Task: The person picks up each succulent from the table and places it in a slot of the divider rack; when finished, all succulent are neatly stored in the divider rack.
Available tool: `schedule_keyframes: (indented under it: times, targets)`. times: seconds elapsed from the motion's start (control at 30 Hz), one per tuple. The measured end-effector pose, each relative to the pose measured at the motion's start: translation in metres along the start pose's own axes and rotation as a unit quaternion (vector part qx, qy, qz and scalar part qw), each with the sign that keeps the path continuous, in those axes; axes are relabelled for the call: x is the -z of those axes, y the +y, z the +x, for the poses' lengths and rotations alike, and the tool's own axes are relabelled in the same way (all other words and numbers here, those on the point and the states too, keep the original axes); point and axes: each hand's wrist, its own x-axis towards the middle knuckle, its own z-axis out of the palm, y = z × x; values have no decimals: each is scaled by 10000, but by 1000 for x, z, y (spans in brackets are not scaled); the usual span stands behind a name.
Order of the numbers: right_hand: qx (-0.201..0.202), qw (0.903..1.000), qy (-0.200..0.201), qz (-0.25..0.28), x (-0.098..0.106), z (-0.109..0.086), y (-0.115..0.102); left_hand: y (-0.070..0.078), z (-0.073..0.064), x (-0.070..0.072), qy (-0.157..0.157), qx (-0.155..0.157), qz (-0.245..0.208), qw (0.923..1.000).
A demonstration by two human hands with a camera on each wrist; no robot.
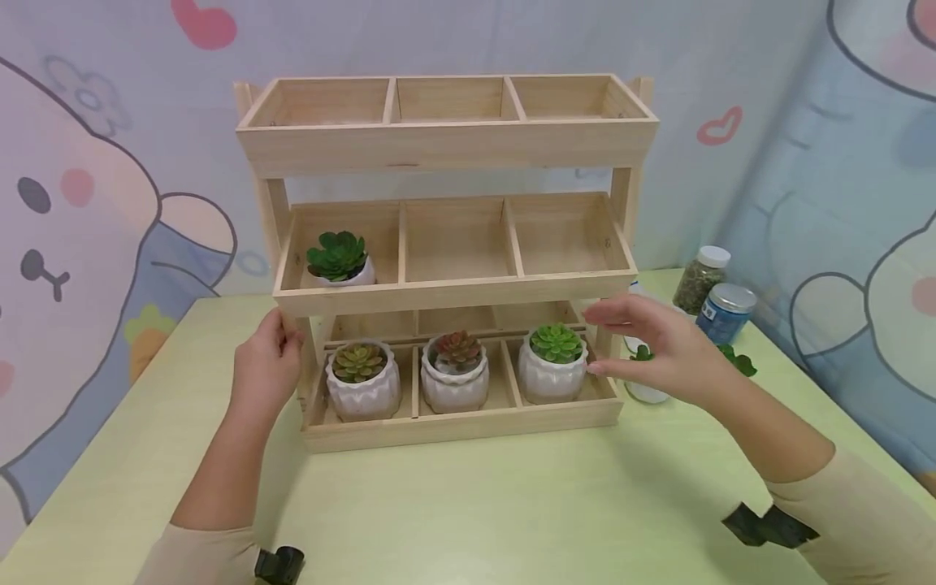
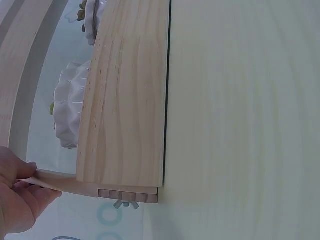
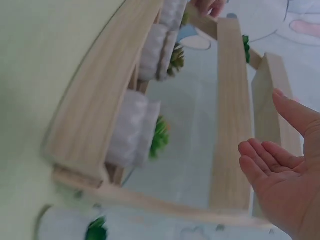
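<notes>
A three-tier wooden plant shelf (image 1: 457, 292) stands on the table, each tier split into three compartments. My left hand (image 1: 266, 361) grips its left side post, and the left wrist view shows thumb and fingers around that wooden rail (image 2: 67, 182). My right hand (image 1: 661, 345) is beside the right post with fingers apart; in the right wrist view its palm (image 3: 287, 192) holds nothing. White pots with a yellowish succulent (image 1: 360, 363), a reddish succulent (image 1: 457, 351) and a bright green succulent (image 1: 556, 344) sit in the bottom tier. A dark green succulent (image 1: 338, 257) occupies the middle tier's left compartment.
Right of the shelf stand a jar with a white lid (image 1: 699, 279) and a blue tin (image 1: 725, 313). Another white pot (image 1: 647, 393) is partly behind my right hand, with green leaves (image 1: 738, 361) past my wrist. A cartoon-print curtain (image 1: 468, 36) hangs behind.
</notes>
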Motion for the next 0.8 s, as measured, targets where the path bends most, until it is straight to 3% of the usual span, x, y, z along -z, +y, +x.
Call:
schedule_keyframes:
  times: [0.13, 0.3, 0.4, 0.6, 0.8]
  targets:
    - [-946, 9942, 368, -349, 10, -27, 14, 1, -1, -1, 33, -39, -27, 10000]
    - [-1987, 9738, 524, -971, 24, -47, 37, -1, -1, 0, 24, -32, -38, 10000]
    - [-2438, 9634, 453, -1014, 29, -54, 48, -2, 0, 0, 12, -14, -44, 10000]
    - [-2957, 9515, 393, -759, 29, -66, 68, -2, 0, 0, -22, -12, -59, 10000]
    - [-3206, 9427, 218, -897, 23, -68, 81, 1, 0, 1, -36, 25, -57, 10000]
